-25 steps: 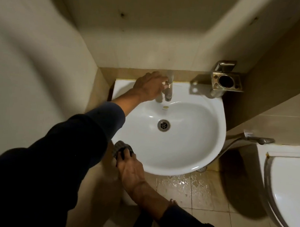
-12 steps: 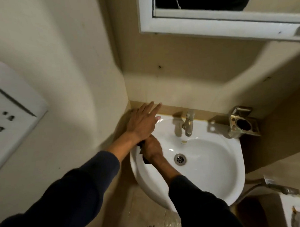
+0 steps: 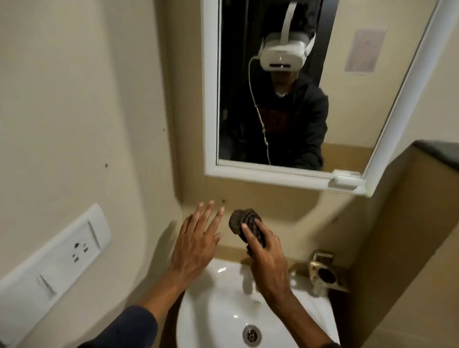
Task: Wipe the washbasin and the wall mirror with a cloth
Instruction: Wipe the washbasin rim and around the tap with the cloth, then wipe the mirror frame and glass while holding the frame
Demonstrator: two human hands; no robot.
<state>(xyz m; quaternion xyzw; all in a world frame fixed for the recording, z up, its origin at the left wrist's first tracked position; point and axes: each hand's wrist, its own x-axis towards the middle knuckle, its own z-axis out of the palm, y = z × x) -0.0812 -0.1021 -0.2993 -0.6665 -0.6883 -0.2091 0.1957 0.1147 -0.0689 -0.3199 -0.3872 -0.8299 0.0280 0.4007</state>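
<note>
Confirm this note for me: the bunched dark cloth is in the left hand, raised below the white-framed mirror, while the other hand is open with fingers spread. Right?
Not quite: the head view shows the cloth held in the right hand, not the left. The rest stands: it is raised below the white-framed mirror, and the left hand is open with fingers spread.

A white switch-and-socket plate (image 3: 45, 266) is fixed to the cream side wall (image 3: 69, 103), its socket holes toward its upper end and two rocker switches lower down. Well to the right of the plate, in the far corner, a brass-coloured metal holder (image 3: 326, 275) with a round opening is mounted on the wall. Above the holder a tan boxed ledge (image 3: 416, 219) juts out, capped by a dark top (image 3: 442, 155). A small dark mark (image 3: 106, 165) dots the wall above the plate
</note>
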